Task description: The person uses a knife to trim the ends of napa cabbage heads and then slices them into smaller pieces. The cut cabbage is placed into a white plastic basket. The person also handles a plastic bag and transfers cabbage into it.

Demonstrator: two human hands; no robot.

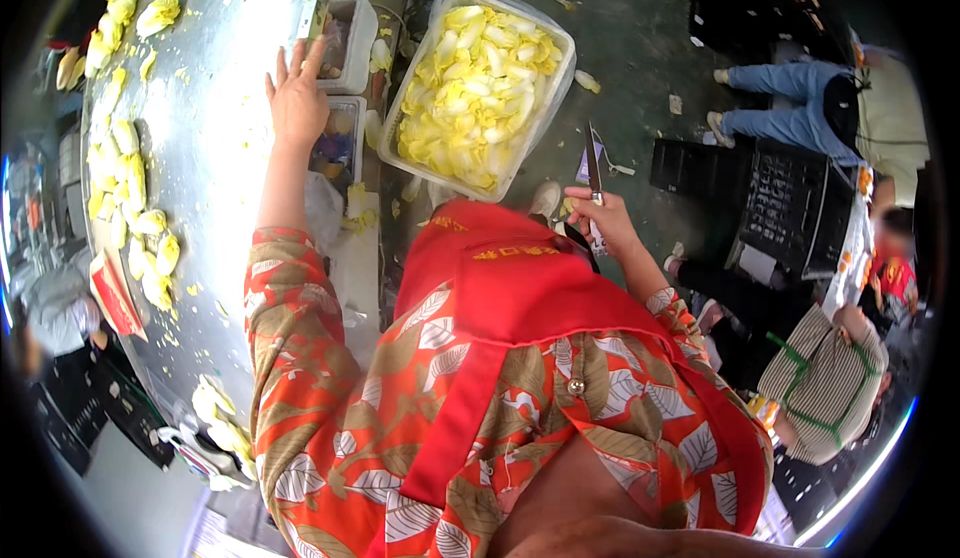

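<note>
My left hand [296, 95] rests flat, fingers spread, on the edge of a metal table [215, 168]. It holds nothing. My right hand [605, 220] hangs at my side and grips a knife [593, 168] with its blade pointing up and away. In front of me on the floor stands a clear plastic tub [478, 88] full of yellow cabbage hearts. More yellow cabbage pieces [130, 193] lie along the far side of the table. My red apron and leaf-patterned shirt fill the lower middle of the view.
Small plastic containers [345, 38] sit at the table's near edge. Black crates [770, 193] stand on the floor to the right, with other people sitting and crouching beside them. Cabbage scraps dot the green floor [640, 48]. Another person is at the far left.
</note>
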